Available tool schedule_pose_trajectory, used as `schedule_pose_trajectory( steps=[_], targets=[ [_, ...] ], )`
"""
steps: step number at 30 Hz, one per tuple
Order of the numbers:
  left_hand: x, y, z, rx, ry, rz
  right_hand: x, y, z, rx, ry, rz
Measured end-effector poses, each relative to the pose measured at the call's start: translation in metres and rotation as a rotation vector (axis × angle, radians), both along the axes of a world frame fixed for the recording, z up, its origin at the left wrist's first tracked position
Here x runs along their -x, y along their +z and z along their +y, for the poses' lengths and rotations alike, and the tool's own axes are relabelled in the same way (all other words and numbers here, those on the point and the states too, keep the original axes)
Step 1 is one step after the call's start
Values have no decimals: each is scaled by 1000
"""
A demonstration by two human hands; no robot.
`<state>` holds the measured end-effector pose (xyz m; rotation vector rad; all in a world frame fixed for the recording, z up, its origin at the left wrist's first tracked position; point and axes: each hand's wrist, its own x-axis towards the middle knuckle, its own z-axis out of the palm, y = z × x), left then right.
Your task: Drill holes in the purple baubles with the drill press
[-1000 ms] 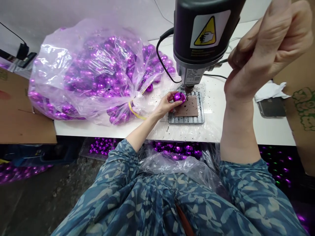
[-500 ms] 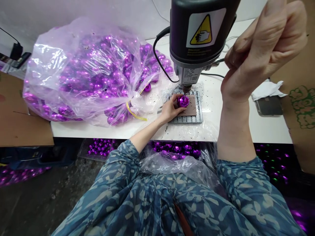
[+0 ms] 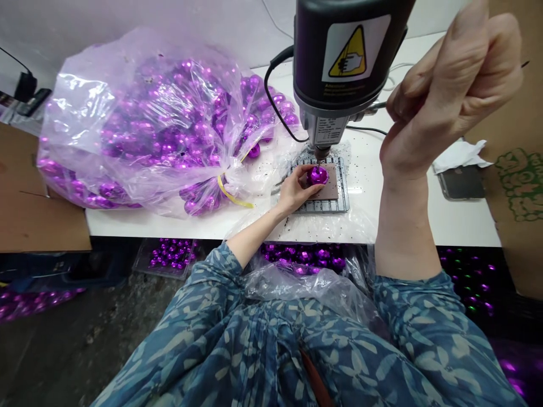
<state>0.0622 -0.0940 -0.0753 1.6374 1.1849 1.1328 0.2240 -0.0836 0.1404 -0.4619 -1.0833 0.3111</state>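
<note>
Under the chuck of a black drill press [image 3: 335, 107], my left hand [image 3: 293, 189] pinches a shiny purple faceted ball [image 3: 318, 176] between thumb and fingers. The ball rests on a brown board [image 3: 328, 191] laid over the slotted metal base [image 3: 344, 204]. The drill bit stands right at the top of the ball; whether it has entered cannot be made out. Up at the right, my right hand [image 3: 456, 85] is closed around the drill press lever [image 3: 379, 106], most of which the fingers hide.
A tied clear bag of purple balls [image 3: 161, 130] fills the table's left. A phone [image 3: 462, 183] under white tissue lies at right, beside a cardboard box [image 3: 517, 169]. More purple balls [image 3: 305, 255] sit below the table edge. Dark shavings surround the base.
My left hand and the ball have shifted very slightly to the right under the bit. My right hand has barely moved on the lever.
</note>
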Motion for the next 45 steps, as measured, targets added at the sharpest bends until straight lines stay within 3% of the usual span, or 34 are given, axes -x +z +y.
schedule_pose_trajectory(
  steps=[10,25,31,34,39,42,43,45],
  targets=[
    [1,1,0,-2,-8,-12,7,-21,-11,-81,-74,60],
    [-1,-3,0,-10,-31,-52,1,-68,11,-245,-200,115],
    [1,-2,0,6,-61,-79,-1,-82,8,-296,-184,54],
    [0,-1,1,6,-46,-78,1,-63,1,-255,-168,47],
    [1,1,-4,-22,-28,-100,3,5,-3,7,-108,-38],
    [11,14,-22,-96,-12,-62,2,29,3,155,-71,-105],
    [17,20,-32,-115,-51,-32,2,31,6,174,-71,-109],
    [32,36,-57,-133,-254,71,1,30,13,168,-73,-83]
  ],
)
